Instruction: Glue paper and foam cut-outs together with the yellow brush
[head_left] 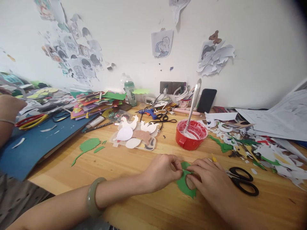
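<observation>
Head view: bare wooden table [129, 204], both of the person's own hands low and centre, working on a leaf-like piece of green paper [183, 186] at the table's near side. Left hand [163, 172], pale green bangle [91, 198] on its forearm, has thumb and fingers pinched on the upper left of the piece. Right hand [207, 177] lies on the other side, thumb and bent fingertips touching the paper; cannot tell whether it grips or only steadies. A tan oval shows within the green beside the right thumb; patch or opening, unclear. Just right of that hand, scissors with black looped handles [236, 180], blades partly hidden by it. Beyond the hands, a red plastic cup with whitish contents [189, 143], a silver metal spoon [194, 99] leaning upright in it. Left of the cup, a shallow clear plastic tray [153, 145] of white and brown cut-outs; farther left, a flat green leaf-shaped cut-out with a thin stem [90, 145], slivers beside it. Heaped paper scraps, mostly white and green [249, 147], at right. Far left edge: a co-worker's hand [11, 105], near scissors with red and yellow handles [33, 124].
</observation>
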Tool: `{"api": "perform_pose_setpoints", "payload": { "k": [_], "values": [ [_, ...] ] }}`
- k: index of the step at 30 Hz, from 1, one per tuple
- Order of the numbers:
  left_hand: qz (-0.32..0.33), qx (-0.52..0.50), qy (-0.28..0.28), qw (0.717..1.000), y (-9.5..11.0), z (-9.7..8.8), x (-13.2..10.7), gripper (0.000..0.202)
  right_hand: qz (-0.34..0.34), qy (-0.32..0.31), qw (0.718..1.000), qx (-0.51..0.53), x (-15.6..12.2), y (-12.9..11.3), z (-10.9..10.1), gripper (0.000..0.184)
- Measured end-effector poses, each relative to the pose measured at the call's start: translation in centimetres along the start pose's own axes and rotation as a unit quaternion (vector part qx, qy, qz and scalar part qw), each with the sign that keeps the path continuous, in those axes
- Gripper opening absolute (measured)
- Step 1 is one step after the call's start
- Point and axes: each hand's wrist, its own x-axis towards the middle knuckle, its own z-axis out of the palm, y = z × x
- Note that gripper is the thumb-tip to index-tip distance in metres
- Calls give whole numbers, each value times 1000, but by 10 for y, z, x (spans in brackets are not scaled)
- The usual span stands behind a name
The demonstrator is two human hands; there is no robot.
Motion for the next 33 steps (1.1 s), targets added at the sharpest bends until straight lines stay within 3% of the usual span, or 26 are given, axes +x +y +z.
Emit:
{"api": "perform_pose_setpoints", "payload": {
  "k": [4,9,12,15,27,30,33],
  "values": [
    [-20,-163,4,986,3,-6,1,6,22,5,999,44,1,6,-4,9],
    [-20,-256,-10,967,23,-23,-1,11,34,-7,983,178,4,8,-26,11],
    [-26,-261,-17,965,33,-30,-2,12,91,-16,956,279,8,-2,-46,14],
    [-17,-256,-15,966,35,-32,-3,12,135,-15,943,304,12,-14,-59,14],
    [-1,-231,-15,973,35,-42,-6,13,137,-5,952,272,19,-18,-63,16],
    [0,-233,-15,972,37,-45,-6,12,207,-15,927,313,19,-23,-64,20],
    [2,-238,-16,971,40,-47,-6,10,262,10,872,413,20,-28,-64,25]
  ]
}}
